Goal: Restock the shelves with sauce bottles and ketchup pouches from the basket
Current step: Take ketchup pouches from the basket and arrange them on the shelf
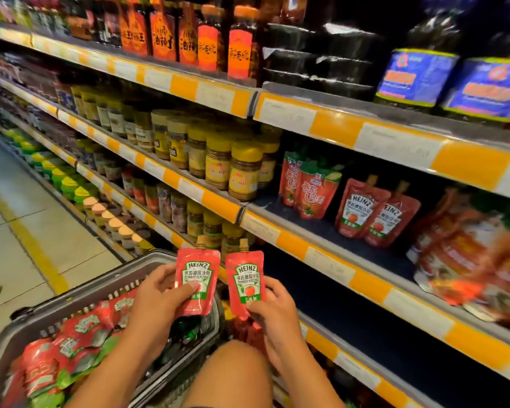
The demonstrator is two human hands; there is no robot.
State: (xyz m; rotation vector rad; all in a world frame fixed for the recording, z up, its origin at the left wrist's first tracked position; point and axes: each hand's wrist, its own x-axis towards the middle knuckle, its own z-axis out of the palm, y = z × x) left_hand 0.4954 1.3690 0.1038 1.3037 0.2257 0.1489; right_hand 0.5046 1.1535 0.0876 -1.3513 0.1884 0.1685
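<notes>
Grey basket [80, 293] | red ketchup pouches [71, 343] inside | 1 pouch/hand

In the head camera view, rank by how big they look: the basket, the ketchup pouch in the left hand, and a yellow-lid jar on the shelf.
1. basket, largest by far.
2. ketchup pouch in the left hand.
3. yellow-lid jar, though it stands farther from the camera, so its true size is unsure.

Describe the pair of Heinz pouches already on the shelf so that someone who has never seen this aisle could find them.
Find the dark shelf directly below the yellow-lidded jars. The two shelved Heinz pouches stand upright, right of the green-topped pouches. They alone have white Heinz labels.
</notes>
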